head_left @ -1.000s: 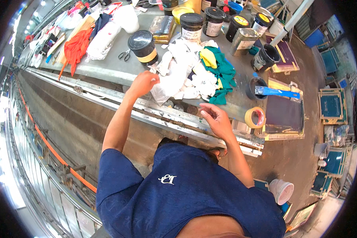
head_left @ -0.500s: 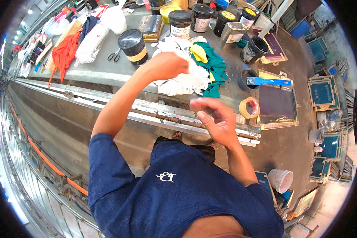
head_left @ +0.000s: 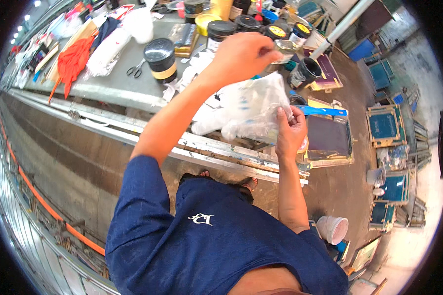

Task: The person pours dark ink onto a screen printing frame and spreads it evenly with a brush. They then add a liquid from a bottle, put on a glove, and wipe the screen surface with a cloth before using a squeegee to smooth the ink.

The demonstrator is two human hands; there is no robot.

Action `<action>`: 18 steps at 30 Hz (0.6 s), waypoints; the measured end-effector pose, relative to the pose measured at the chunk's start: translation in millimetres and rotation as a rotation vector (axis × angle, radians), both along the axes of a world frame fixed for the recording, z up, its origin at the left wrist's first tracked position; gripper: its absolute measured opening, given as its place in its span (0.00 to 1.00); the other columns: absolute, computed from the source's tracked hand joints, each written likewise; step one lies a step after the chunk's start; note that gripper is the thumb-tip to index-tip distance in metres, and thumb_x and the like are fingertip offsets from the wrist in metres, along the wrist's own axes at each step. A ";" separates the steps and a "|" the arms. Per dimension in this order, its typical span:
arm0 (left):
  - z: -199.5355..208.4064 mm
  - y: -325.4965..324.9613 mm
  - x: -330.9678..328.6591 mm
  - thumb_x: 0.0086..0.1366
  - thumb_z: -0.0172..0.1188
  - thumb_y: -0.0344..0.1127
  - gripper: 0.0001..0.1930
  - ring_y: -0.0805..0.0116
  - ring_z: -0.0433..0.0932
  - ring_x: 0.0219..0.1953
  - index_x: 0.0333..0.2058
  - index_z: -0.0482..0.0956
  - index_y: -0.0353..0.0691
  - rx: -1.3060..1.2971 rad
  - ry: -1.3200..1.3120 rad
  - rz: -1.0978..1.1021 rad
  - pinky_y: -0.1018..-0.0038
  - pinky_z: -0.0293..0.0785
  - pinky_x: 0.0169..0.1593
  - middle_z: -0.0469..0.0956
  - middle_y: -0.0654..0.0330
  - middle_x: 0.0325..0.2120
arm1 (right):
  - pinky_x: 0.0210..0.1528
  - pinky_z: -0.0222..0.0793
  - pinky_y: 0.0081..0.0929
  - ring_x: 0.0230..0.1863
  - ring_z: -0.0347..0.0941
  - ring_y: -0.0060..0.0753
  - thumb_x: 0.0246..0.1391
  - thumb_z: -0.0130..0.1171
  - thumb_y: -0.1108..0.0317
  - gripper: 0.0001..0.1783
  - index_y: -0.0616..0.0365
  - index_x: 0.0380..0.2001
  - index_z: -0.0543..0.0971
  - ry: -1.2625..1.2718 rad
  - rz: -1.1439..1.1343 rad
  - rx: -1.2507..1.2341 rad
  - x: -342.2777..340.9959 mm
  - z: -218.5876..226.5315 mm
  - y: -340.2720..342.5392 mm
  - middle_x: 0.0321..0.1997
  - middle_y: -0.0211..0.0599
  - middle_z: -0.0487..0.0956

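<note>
A thin white rag with faint blue marks is spread out above the table edge. My right hand pinches its right edge between thumb and fingers. Above the rag's upper edge is my left hand, its fingers curled together; what they hold, if anything, cannot be made out. More white cloth lies bunched on the table behind my left forearm. The green and yellow cloths are almost wholly hidden by the rag and my left hand.
Left of the cloths stand a black-lidded jar and scissors. Several ink jars line the back. A blue spatula and a framed screen lie right. A metal rail runs along the table's front.
The white rag has come up off the pile and is spread over the green cloth. My right hand has closed on its edge. My left hand has moved right and farther away.
</note>
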State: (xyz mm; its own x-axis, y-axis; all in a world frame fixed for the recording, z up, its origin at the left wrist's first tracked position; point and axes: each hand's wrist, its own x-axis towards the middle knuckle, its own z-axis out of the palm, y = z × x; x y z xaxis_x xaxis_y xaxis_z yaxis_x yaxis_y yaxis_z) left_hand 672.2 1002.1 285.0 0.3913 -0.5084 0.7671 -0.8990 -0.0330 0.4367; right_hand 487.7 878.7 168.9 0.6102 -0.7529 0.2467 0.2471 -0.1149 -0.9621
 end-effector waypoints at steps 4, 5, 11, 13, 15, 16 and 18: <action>-27.2 14.5 -66.3 0.63 0.60 0.54 0.24 0.54 0.75 0.19 0.22 0.78 0.36 0.401 0.337 0.025 0.61 0.67 0.26 0.74 0.49 0.16 | 0.51 0.73 0.24 0.49 0.76 0.27 0.54 0.65 0.76 0.20 0.65 0.50 0.72 -0.047 -0.112 -0.113 -11.3 -17.2 15.2 0.50 0.40 0.77; -51.6 7.7 -84.4 0.63 0.60 0.55 0.25 0.52 0.77 0.23 0.21 0.78 0.36 0.364 0.413 -0.049 0.60 0.70 0.28 0.76 0.49 0.18 | 0.58 0.71 0.28 0.55 0.74 0.31 0.54 0.65 0.77 0.25 0.67 0.55 0.70 -0.012 -0.053 -0.181 -18.2 -34.0 17.0 0.56 0.45 0.74; -155.5 -4.4 -117.0 0.60 0.63 0.53 0.22 0.47 0.79 0.29 0.24 0.77 0.37 0.344 0.485 0.000 0.56 0.72 0.30 0.79 0.49 0.24 | 0.60 0.69 0.29 0.59 0.72 0.32 0.56 0.64 0.74 0.30 0.68 0.60 0.68 0.203 0.161 0.034 -62.8 -89.4 50.6 0.59 0.49 0.73; -170.4 4.7 -120.2 0.59 0.63 0.55 0.23 0.47 0.79 0.27 0.23 0.77 0.37 0.353 0.441 0.019 0.56 0.72 0.30 0.78 0.49 0.22 | 0.58 0.70 0.25 0.55 0.74 0.30 0.58 0.61 0.74 0.26 0.69 0.59 0.69 0.399 0.210 0.066 -85.2 -89.3 48.1 0.55 0.46 0.76; -168.7 11.0 -123.5 0.59 0.63 0.56 0.25 0.47 0.79 0.26 0.21 0.77 0.37 0.512 0.482 0.041 0.56 0.73 0.29 0.78 0.50 0.20 | 0.53 0.72 0.21 0.50 0.75 0.25 0.60 0.59 0.74 0.20 0.70 0.54 0.74 0.571 0.231 0.022 -102.8 -75.5 46.9 0.50 0.42 0.79; -162.2 12.9 -125.4 0.59 0.62 0.57 0.25 0.47 0.79 0.26 0.20 0.77 0.37 0.590 0.496 0.042 0.56 0.73 0.29 0.78 0.50 0.19 | 0.52 0.72 0.21 0.49 0.76 0.25 0.60 0.59 0.74 0.19 0.70 0.53 0.75 0.514 0.224 0.021 -107.0 -73.9 47.1 0.49 0.41 0.79; -153.6 15.0 -130.7 0.59 0.61 0.57 0.26 0.47 0.80 0.25 0.18 0.76 0.37 0.623 0.569 -0.013 0.56 0.73 0.29 0.78 0.49 0.18 | 0.50 0.73 0.20 0.48 0.76 0.23 0.60 0.59 0.75 0.18 0.69 0.53 0.76 0.400 0.211 0.016 -111.6 -73.4 47.2 0.48 0.40 0.80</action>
State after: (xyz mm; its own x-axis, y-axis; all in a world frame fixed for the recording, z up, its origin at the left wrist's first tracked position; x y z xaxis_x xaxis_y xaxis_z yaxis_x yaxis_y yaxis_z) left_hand 541.5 1017.2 131.3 0.6247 -0.7802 0.0331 -0.5496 -0.4091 0.7284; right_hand 376.1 925.9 95.5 0.7956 -0.6037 -0.0504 -0.1283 -0.0865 -0.9880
